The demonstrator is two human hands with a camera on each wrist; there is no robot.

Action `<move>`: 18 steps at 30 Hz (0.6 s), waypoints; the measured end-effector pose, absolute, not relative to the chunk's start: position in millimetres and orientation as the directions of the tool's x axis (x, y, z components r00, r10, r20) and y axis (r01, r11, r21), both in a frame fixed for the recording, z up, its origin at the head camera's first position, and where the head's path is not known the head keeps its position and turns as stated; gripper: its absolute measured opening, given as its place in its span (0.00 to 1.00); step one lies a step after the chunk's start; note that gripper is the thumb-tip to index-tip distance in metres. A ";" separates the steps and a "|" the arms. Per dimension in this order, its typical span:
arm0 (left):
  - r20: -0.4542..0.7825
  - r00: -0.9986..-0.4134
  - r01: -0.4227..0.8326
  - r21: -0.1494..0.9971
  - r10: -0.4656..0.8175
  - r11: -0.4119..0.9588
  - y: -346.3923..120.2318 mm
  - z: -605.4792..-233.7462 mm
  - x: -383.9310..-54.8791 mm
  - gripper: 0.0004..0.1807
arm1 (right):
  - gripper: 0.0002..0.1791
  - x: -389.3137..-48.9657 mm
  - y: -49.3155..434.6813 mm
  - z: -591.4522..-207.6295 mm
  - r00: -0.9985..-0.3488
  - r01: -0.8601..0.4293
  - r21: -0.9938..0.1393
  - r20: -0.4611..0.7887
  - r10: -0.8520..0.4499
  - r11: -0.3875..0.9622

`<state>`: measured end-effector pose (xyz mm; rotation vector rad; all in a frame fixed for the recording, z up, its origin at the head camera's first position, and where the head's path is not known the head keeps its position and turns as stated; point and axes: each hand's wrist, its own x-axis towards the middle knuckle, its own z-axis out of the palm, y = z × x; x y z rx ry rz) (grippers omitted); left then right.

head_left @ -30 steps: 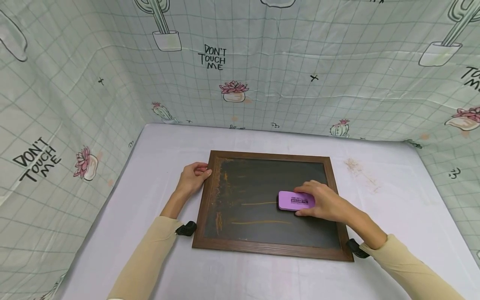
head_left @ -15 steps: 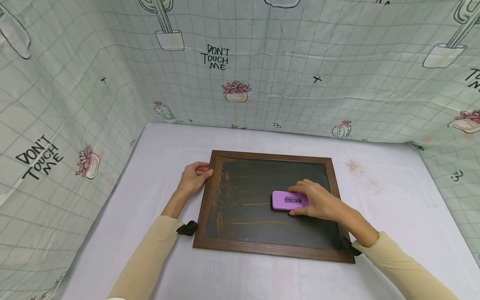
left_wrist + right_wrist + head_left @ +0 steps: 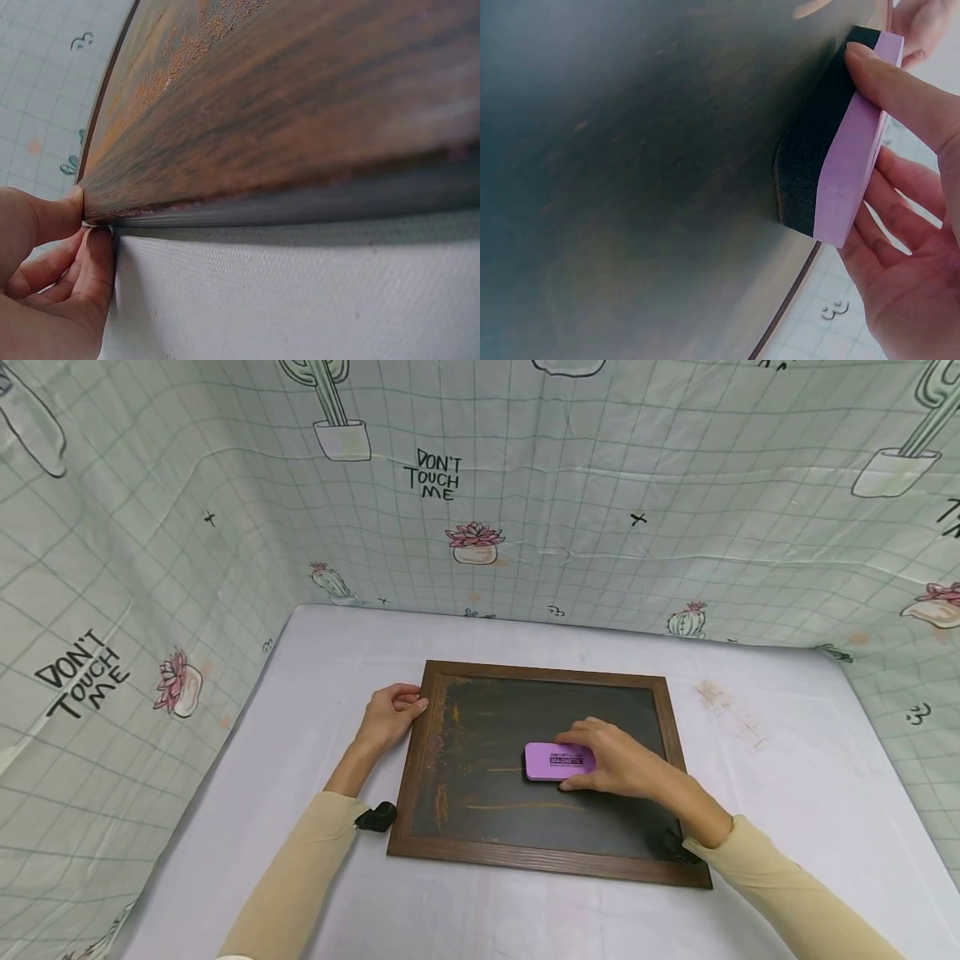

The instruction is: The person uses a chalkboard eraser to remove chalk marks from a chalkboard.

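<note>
A wood-framed chalkboard [image 3: 480, 835] lies on the white table, with orange chalk lines [image 3: 525, 806] and smudges mostly on its left part. My right hand [image 3: 618, 760] grips a purple magnetic eraser [image 3: 542, 762] by its long sides, thumb on the near side. In the right wrist view the eraser's dark felt [image 3: 810, 150] lies against the board. My left hand [image 3: 388, 717] pinches the frame's left edge near the far corner. The left wrist view shows its thumb on top of the wooden frame [image 3: 262, 112] and the fingers at the edge below.
Orange chalk dust [image 3: 723, 706] marks the white table [image 3: 547, 914] right of the board. A grid-patterned curtain [image 3: 555, 485] with cactus drawings encloses the back and sides. Black wrist cameras [image 3: 377, 817] sit on both forearms, the right one over the board's lower right corner.
My right hand has slid the eraser leftward across the board, over the right part of the upper chalk line, which now shows shorter. The left hand keeps its hold on the frame.
</note>
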<state>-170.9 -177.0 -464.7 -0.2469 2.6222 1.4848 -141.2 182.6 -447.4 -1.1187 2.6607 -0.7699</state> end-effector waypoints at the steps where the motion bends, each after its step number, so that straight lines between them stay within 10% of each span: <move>1: -0.184 -0.979 -0.201 0.839 -0.083 0.505 -177.1 -464.8 -170.8 0.20 | 0.31 -141.2 181.1 -447.4 -0.708 -0.625 -0.513 0.055 -0.705 0.588; 18: -0.192 -0.978 -0.206 0.835 -0.082 0.511 -178.8 -466.1 -172.0 0.20 | 0.30 -144.0 153.1 -446.1 -0.674 -0.656 -0.515 0.068 -0.736 0.552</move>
